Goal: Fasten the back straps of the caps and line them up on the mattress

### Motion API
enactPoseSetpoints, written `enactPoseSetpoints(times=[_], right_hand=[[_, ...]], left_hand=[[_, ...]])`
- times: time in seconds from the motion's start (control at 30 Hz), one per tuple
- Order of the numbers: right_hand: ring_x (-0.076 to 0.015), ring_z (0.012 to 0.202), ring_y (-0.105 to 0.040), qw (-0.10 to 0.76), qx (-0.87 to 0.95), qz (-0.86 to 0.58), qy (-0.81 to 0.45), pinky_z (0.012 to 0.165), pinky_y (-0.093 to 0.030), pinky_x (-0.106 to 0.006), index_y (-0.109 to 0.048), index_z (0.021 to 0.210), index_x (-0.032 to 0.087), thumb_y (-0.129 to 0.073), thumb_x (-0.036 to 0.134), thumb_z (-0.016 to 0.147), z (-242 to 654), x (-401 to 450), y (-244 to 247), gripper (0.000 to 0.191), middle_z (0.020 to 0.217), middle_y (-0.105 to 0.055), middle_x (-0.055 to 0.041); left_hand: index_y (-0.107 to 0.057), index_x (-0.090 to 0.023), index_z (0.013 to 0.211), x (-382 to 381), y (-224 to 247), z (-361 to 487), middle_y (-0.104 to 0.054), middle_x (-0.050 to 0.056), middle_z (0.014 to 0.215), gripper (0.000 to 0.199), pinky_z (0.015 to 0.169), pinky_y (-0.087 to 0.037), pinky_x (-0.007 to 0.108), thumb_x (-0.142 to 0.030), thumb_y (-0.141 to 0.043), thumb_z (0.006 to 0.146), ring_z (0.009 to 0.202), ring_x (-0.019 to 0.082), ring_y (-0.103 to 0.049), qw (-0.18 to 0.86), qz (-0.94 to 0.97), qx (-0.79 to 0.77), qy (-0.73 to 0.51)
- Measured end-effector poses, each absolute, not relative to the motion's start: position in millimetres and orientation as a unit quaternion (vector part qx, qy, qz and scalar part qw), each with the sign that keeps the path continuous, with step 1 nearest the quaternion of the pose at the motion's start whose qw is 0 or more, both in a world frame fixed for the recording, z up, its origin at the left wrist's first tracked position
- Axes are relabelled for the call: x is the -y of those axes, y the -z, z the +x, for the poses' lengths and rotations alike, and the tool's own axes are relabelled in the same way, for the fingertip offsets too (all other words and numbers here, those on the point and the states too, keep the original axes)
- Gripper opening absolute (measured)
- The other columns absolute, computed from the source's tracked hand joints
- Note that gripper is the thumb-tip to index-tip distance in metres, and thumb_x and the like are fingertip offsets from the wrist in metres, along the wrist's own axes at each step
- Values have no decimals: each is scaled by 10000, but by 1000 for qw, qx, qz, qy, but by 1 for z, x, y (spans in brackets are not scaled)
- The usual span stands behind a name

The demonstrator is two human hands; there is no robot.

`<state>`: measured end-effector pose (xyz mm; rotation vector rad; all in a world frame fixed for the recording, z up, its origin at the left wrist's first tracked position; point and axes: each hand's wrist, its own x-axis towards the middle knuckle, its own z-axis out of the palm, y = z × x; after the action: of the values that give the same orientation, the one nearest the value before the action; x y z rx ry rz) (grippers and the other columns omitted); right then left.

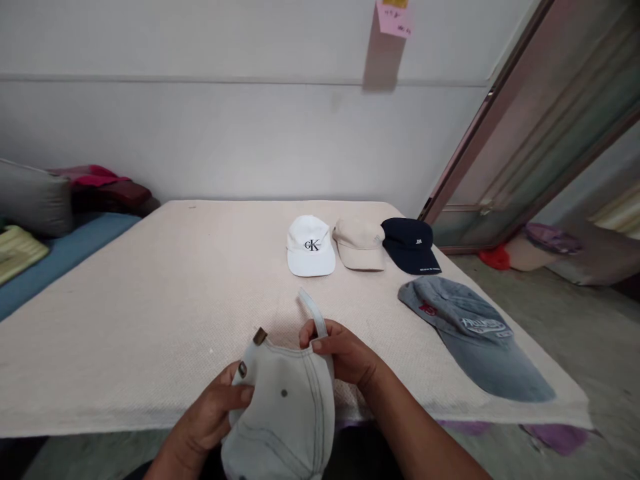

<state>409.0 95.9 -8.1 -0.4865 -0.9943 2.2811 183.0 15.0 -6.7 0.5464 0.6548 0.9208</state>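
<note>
A light grey baseball cap (280, 427) is held between my two hands at the table's near edge, its back opening turned away from me. My left hand (213, 407) is closed on its left side, thumb on the fabric near a metal eyelet. Above that thumb a brass-coloured buckle sticks up from the cap's rim. On the other side my right hand (345, 350) pinches the rim where the loose strap (313, 310) rises, its free end pointing up and left. The cap's brim is not in view.
Across the cloth-covered table (125, 320) lie a white cap (311, 247), a beige cap (360, 245) and a navy cap (410, 245) in a row. A faded blue-grey cap (475, 333) lies nearer, at right. Cushions (35, 197) are at far left.
</note>
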Motion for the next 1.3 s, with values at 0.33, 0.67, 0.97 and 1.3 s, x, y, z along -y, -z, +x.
enactPoseSetpoints(times=[0.33, 0.67, 0.97, 1.3], right_hand=[[-94, 571, -489, 404, 357, -280, -794, 516, -342, -210, -617, 819, 135, -518, 380, 849, 406, -106, 7, 266, 693, -535, -16], [-25, 372, -285, 463, 336, -278, -771, 407, -240, -191, -566, 888, 157, -499, 343, 861, 412, -112, 3, 199, 595, -477, 42], [-36, 375, -314, 334, 529, -315, -713, 375, -201, -194, -574, 973, 160, -457, 437, 874, 406, -105, -1, 317, 605, -512, 32], [-56, 471, -416, 246, 539, -318, -740, 455, -304, -198, -613, 707, 120, -520, 303, 824, 402, -100, -5, 237, 598, -532, 5]], left_hand=[[-722, -156, 845, -23, 3, 171, -718, 74, 703, 221, 711, -513, 319, -343, -637, 763, 711, 225, -672, 770, 173, -397, -468], [-651, -163, 1019, -27, 3, 185, -689, 72, 821, 263, 643, -456, 265, -201, -620, 761, 712, 185, -614, 724, 321, -456, -405], [-656, -148, 763, -28, 9, 192, -632, 48, 723, 200, 589, -409, 244, -346, -626, 754, 637, 158, -539, 685, 344, -483, -423], [-660, -162, 764, -27, 18, 196, -612, 4, 678, 102, 561, -385, 221, -247, -633, 714, 591, 127, -515, 703, 313, -461, -442]])
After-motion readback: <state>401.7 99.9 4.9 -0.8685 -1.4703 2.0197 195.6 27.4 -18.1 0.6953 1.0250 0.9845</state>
